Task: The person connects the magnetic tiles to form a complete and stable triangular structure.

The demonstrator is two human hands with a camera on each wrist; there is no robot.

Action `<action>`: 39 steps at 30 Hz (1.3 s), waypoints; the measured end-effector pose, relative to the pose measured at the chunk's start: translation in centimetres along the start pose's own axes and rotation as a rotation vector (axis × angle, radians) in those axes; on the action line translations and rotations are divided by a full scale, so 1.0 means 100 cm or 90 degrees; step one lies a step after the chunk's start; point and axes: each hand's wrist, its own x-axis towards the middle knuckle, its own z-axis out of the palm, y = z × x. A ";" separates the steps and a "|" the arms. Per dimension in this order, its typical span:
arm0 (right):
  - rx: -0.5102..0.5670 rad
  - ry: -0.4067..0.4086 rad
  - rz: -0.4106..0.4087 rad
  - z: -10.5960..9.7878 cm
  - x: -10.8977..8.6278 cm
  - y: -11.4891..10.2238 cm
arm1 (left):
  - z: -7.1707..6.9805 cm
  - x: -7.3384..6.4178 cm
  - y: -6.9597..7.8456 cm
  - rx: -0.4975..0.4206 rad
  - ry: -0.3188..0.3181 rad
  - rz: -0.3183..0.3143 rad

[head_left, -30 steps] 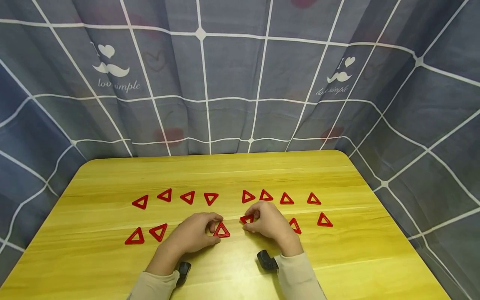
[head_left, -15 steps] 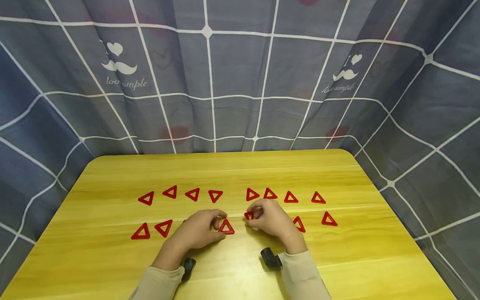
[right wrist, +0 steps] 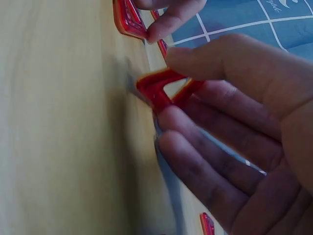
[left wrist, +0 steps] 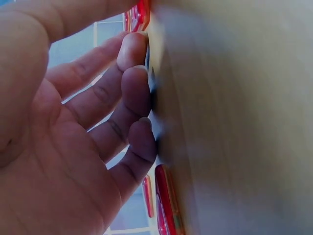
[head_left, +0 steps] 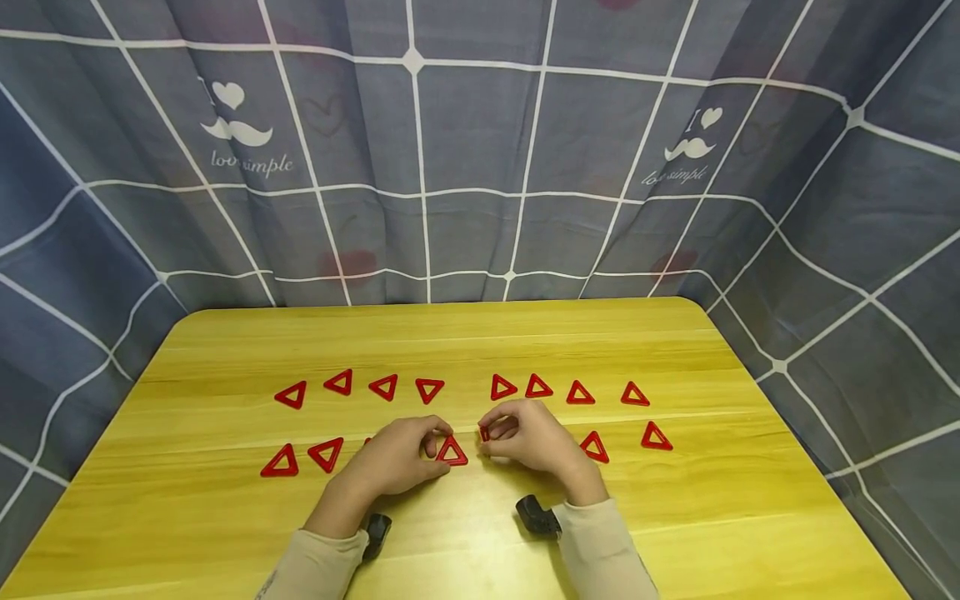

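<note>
Closer to the left hand (head_left: 401,457) than before, the right hand (head_left: 531,435) pinches a glossy, tilted red triangle (right wrist: 156,93) over the wood-grained tabletop (head_left: 465,533); left fingers grip a second, flat-lying hollow triangle (head_left: 453,462).

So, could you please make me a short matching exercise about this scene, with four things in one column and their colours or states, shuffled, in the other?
1. Left grip
2. Right grip
3. Curtain
4. Tabletop

A. Grey-blue with white lines
B. Pinching the tilted red triangle
C. Yellow, with wood grain
D. Touching the flat-lying red triangle

Right pairs: 1-D; 2-B; 3-A; 4-C.
</note>
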 end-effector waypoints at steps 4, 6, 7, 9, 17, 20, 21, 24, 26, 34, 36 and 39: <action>0.022 -0.021 -0.013 0.004 0.002 0.000 | 0.000 0.000 0.000 0.004 -0.001 0.002; 0.026 -0.026 -0.017 0.005 0.002 0.000 | 0.000 0.000 0.000 -0.002 0.001 0.000; 0.027 -0.027 -0.017 0.006 0.003 0.000 | 0.000 0.000 0.001 -0.008 0.001 -0.004; 0.029 -0.028 -0.018 0.007 0.003 -0.001 | 0.000 0.000 0.002 -0.019 0.003 -0.012; 0.037 -0.044 -0.018 0.014 0.006 -0.005 | -0.001 0.000 0.004 -0.031 0.004 -0.030; 0.040 -0.049 -0.017 0.016 0.007 -0.005 | -0.001 0.000 0.004 -0.031 0.006 -0.022; 0.041 -0.050 -0.017 0.016 0.007 -0.005 | -0.001 0.001 0.004 -0.031 0.008 -0.019; 0.037 -0.051 -0.016 0.017 0.007 -0.005 | -0.001 0.001 0.003 -0.031 0.015 -0.009; 0.031 -0.048 -0.013 0.017 0.008 -0.005 | -0.001 0.000 0.003 -0.033 0.021 -0.004; -0.008 -0.033 -0.042 0.022 0.010 -0.005 | 0.001 -0.002 0.004 -0.029 0.031 -0.019; -0.020 -0.026 -0.051 0.023 0.011 -0.003 | 0.001 -0.002 0.002 -0.032 0.026 -0.014; -0.024 -0.021 -0.050 0.024 0.011 -0.002 | -0.005 -0.002 -0.003 -0.048 0.015 -0.004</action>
